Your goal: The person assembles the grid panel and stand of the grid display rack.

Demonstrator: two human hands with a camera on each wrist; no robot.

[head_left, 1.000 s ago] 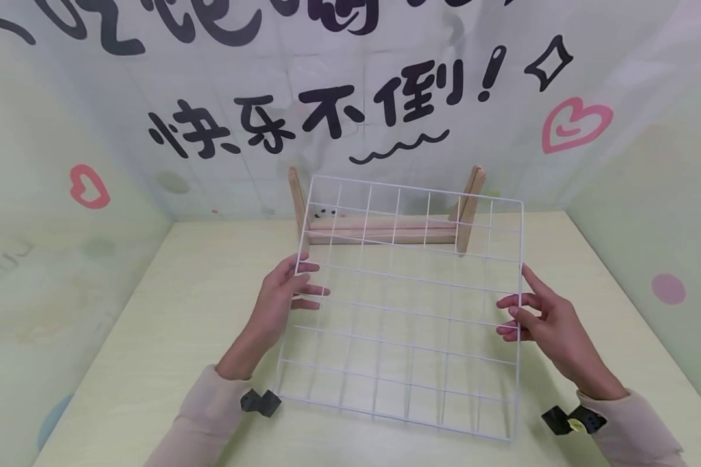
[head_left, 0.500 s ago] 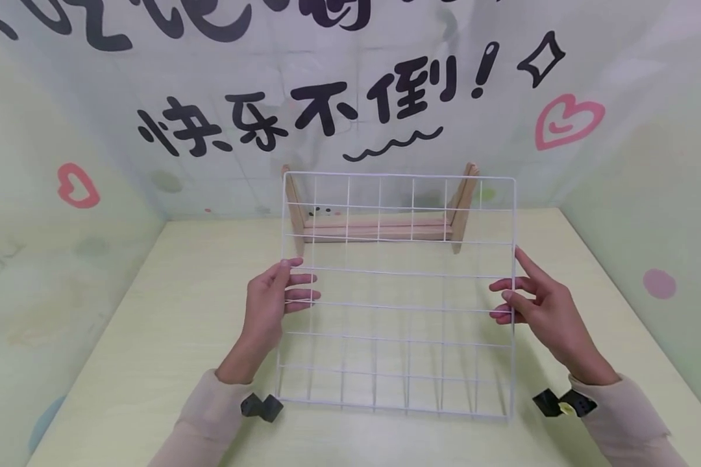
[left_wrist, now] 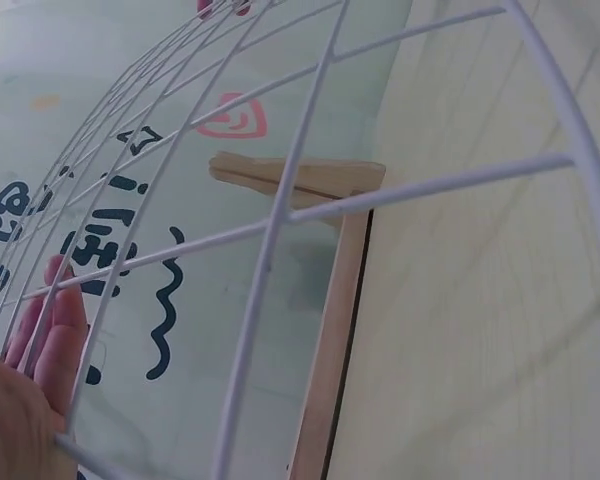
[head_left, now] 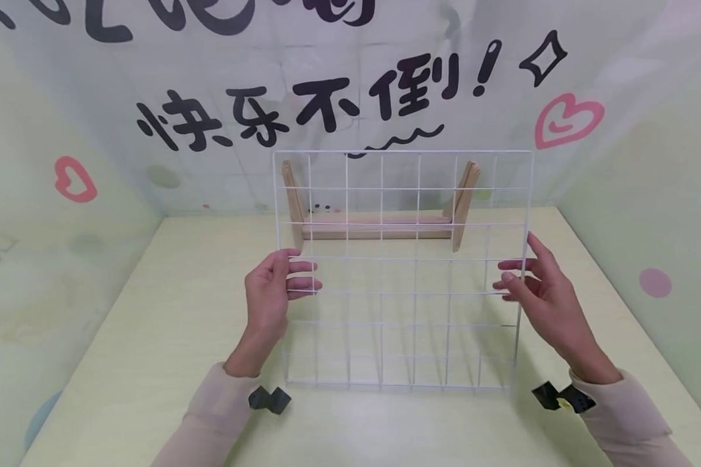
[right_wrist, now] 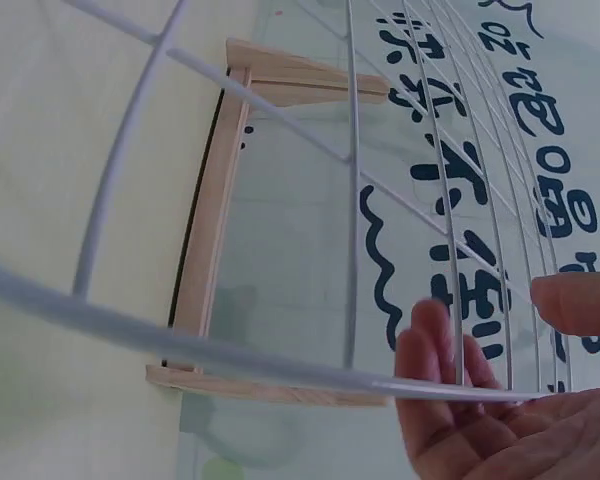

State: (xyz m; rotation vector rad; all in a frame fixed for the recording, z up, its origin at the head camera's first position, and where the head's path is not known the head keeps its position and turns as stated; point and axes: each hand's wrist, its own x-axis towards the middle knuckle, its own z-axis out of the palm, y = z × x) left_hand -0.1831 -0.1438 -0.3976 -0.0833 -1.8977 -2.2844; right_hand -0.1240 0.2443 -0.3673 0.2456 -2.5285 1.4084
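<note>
A white wire grid panel (head_left: 382, 224) is held up nearly upright above the table in the head view. My left hand (head_left: 267, 293) grips its left side, thumb in front and fingers reaching through behind the wires. On the opposite side my right hand (head_left: 552, 295) holds the edge, its index finger lying up along the outer wire and the other fingers passing behind. Beyond the panel, a wooden stand (head_left: 362, 229) with two leaning uprights and a crossbar shows through the mesh. In the right wrist view the right fingers (right_wrist: 430, 390) are beside the grid's edge wire.
The pale wooden table (head_left: 169, 311) runs back to a wall sheet (head_left: 222, 185) printed with black characters and hearts. Side panels of similar sheeting stand at left and right. The stand sits at the table's back edge, close to the wall.
The grid panel has gone from slanted to level, and its top edge has risen and tipped more upright. Both hands moved up slightly with it. The stand has stayed put.
</note>
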